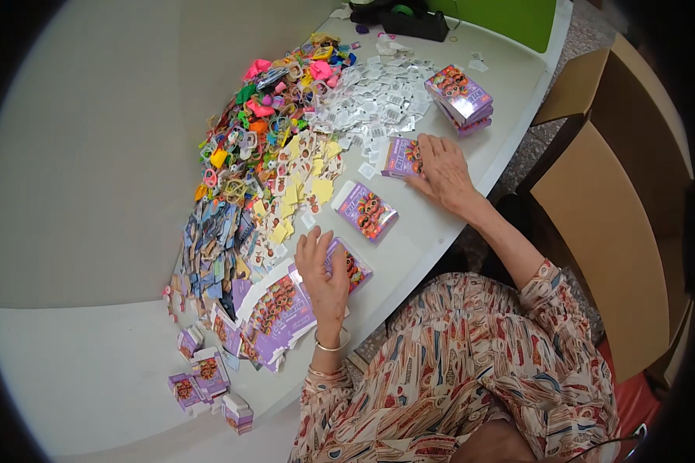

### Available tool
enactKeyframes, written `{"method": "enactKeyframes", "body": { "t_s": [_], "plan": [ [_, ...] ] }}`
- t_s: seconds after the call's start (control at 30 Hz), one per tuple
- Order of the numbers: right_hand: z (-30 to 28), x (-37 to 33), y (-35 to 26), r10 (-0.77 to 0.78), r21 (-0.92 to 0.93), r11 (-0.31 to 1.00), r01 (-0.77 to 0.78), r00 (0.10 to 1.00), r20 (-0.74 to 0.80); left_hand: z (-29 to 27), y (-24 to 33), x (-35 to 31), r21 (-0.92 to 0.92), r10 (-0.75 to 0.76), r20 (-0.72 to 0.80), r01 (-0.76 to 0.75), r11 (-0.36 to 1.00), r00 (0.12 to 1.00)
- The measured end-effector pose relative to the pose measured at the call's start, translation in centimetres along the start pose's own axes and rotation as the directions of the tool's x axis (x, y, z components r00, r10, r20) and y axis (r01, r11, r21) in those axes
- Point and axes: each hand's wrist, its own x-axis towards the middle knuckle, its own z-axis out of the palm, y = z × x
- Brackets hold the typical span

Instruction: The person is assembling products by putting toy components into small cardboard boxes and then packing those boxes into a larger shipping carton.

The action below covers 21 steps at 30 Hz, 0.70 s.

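My right hand (444, 174) grips the right end of a small purple cardboard box (396, 157) on the table, its thumb and fingers at opposite edges. Fingers apart, my left hand (322, 282) is over another purple box (354, 268) and beside a fan of flat, unfolded purple cartons (279, 309); whether it touches them I cannot tell. Between my hands lies a third purple box (368, 211) with a colourful character picture. A short stack of the same boxes (459, 96) stands beyond my right hand.
Along the partition runs a heap of colourful small trinkets (266, 100), with clear packets (374, 100), yellow and white paper pieces (301, 174) and bluish packets (208, 247). Several small boxes (208, 370) sit at lower left. A tape dispenser (409, 21) stands behind; an open carton (610, 208) is at right.
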Motion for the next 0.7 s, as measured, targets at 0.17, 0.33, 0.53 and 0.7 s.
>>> {"method": "enactKeyframes", "body": {
  "t_s": [0.17,0.33,0.53,0.7],
  "plan": [
    [-1.7,-1.8,-0.8,0.037,0.296,0.955,-0.002,0.993,-0.111,1.7,2.8,1.1,-0.132,0.057,0.054,-0.049,0.99,0.997],
    [-3.8,-4.4,-4.2,0.03,0.42,0.907,0.02,0.993,-0.112,4.7,6.4,1.1,-0.562,-0.061,0.099,0.107,0.82,0.993],
    [-4.1,-5.6,-5.6,0.107,0.627,0.758,-0.182,0.982,0.156,6.3,6.7,0.9,-0.815,-0.131,0.155,0.202,0.543,0.979],
    [-4.3,-5.7,-6.2,0.013,0.578,0.816,0.001,1.0,-0.02,5.2,7.1,1.5,-0.774,-0.08,0.17,0.183,0.606,0.982]
  ]
}}
